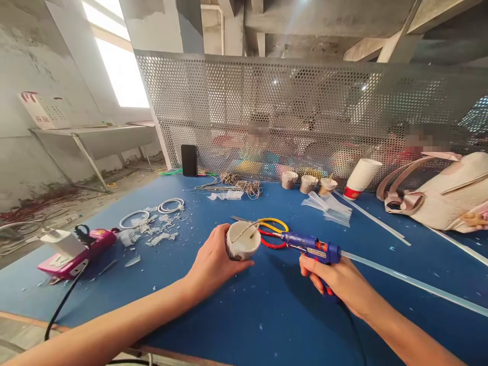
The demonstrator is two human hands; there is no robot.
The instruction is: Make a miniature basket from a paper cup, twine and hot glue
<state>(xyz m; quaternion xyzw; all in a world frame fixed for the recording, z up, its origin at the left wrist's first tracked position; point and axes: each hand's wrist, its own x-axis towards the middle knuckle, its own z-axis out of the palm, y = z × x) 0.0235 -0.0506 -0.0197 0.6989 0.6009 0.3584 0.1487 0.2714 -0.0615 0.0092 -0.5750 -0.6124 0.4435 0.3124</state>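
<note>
My left hand (217, 254) is wrapped round a white cup (244, 249), tilted so that its round end faces the camera, with a thin twisted cord lying across it. In my right hand (331, 277) is a blue glue gun (310, 246), its nozzle pointing left towards the cup. A long translucent glue stick (412, 282) sticks out of the gun's back end. Just behind the cup and nozzle lie scissors (280, 224) with yellow and red handles, partly hidden by the cup and the gun.
On the blue table (244, 325) are a pink power strip (101, 244) at left, white rings (171, 205), plastic scraps, bundled cord (249, 188), a standing phone (189, 160), small cups (308, 183), stacked paper cups (364, 175) and a bag (453, 195). A perforated screen stands behind.
</note>
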